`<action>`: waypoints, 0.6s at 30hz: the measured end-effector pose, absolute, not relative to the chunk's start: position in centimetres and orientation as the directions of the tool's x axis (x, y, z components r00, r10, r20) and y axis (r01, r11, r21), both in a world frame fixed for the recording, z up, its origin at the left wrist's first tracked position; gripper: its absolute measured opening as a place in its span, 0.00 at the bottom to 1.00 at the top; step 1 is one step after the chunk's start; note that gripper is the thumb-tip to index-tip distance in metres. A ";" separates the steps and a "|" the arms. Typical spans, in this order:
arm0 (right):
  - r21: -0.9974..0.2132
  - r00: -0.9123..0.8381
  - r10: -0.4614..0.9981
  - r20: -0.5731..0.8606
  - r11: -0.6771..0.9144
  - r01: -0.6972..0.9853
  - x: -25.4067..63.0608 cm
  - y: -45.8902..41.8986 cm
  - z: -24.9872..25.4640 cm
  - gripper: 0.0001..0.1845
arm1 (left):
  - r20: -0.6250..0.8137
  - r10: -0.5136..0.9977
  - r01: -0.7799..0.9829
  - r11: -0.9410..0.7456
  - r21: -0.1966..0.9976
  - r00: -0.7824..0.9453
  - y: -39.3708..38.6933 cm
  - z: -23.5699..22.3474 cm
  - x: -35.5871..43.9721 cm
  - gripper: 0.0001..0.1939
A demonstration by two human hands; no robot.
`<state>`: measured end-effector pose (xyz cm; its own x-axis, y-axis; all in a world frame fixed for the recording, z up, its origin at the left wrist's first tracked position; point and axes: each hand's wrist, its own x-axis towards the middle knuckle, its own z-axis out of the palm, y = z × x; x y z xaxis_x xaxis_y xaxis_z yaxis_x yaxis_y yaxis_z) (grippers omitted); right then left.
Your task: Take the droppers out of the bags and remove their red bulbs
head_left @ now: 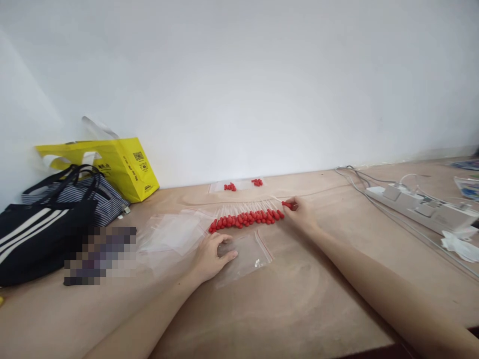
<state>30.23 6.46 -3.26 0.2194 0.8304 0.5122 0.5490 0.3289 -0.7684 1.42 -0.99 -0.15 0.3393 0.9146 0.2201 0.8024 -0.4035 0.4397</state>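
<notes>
In the head view, the right hand (298, 211) pinches a red-tipped stick (287, 204) in its grip, just beside the row (247, 218) on the surface (299, 279). The left hand's (215, 257) grip is spread at the clear bag (249, 255).

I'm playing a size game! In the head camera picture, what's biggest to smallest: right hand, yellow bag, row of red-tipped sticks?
1. Yellow bag, the biggest
2. Row of red-tipped sticks, long but low
3. Right hand, the smallest, without the arm
</notes>
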 end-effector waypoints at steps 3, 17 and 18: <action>-0.682 0.164 0.803 0.572 0.355 0.640 29.3 6.7 -3.4 0.06 | 0.154 0.942 0.810 -0.336 0.481 0.299 -0.9 -0.1 1.4 0.18; -0.493 -0.052 0.779 0.625 0.446 0.747 28.7 6.3 -3.7 0.14 | 0.340 0.927 0.740 -0.115 0.662 -0.160 1.1 2.2 -2.6 0.16; -0.491 -0.052 0.777 0.627 0.446 0.748 28.7 6.3 -3.7 0.14 | 0.339 0.897 0.734 -0.025 0.679 -0.283 1.7 2.2 -3.6 0.15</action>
<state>28.68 6.33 -3.68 -0.0522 0.7772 0.6271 0.7482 0.4463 -0.4909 -3.63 1.69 2.22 -0.2829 0.8972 0.3390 0.7341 -0.0249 0.6786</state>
